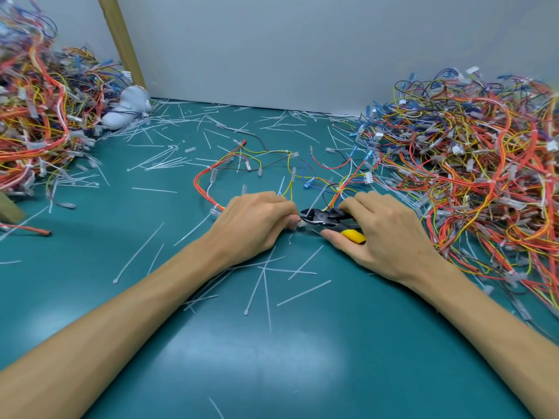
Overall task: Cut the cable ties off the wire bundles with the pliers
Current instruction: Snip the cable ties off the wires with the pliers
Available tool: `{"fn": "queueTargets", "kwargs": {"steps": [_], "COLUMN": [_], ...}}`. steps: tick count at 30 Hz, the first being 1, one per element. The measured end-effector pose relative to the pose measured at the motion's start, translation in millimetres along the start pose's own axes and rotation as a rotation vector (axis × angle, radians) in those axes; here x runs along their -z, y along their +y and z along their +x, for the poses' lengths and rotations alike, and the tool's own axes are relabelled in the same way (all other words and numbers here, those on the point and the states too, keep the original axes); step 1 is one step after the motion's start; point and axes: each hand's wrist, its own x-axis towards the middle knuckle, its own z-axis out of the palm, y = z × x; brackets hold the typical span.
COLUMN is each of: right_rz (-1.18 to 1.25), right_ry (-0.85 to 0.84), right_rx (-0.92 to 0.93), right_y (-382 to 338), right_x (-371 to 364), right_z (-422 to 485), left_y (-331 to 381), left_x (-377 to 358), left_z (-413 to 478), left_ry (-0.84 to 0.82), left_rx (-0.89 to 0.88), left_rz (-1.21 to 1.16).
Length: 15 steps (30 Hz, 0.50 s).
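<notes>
A pair of black-headed cutting pliers with yellow handles (328, 220) is gripped in the right hand (378, 234), fingers curled over the top handle and thumb under the yellow grip. The black jaws point left and are seen slightly parted around something small and pale at the fingertips of the left hand (254, 222); whether it is a tie head or a connector can't be told. The left hand is closed in a pinch on part of a loose wire bundle of red, yellow, blue and black leads w/ clear plastic connectors (260, 167), which is spread on the teal table mat (272, 358) just beyond both hands, its red strands running under the left hand. Both forearms are rested on the mat.

Cut translucent-white cable ties (263, 282) are scattered across the mat, densest near the back wall and between the forearms. A large heap of tangled multicoloured wire harnesses (472, 164) is piled at the right, and a second similar heap (39, 116) at the left. A crumpled white cloth-like object (128, 107) is lying beside the left heap, at the foot of a tilted wooden post (121, 37) set against the grey wall.
</notes>
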Motion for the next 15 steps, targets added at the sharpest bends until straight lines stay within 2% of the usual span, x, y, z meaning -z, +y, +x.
{"fn": "queueTargets", "kwargs": {"steps": [15], "right_rz": [0.03], "right_ry": [-0.09], "right_rx": [-0.044], "right_y": [-0.7], "right_x": [1.4], "right_z": [-0.5], "left_y": [-0.4], "left_x": [-0.4], "left_z": [-0.2], "left_ry": [-0.01], "left_rx": [0.003], "left_rz": [0.005]}}
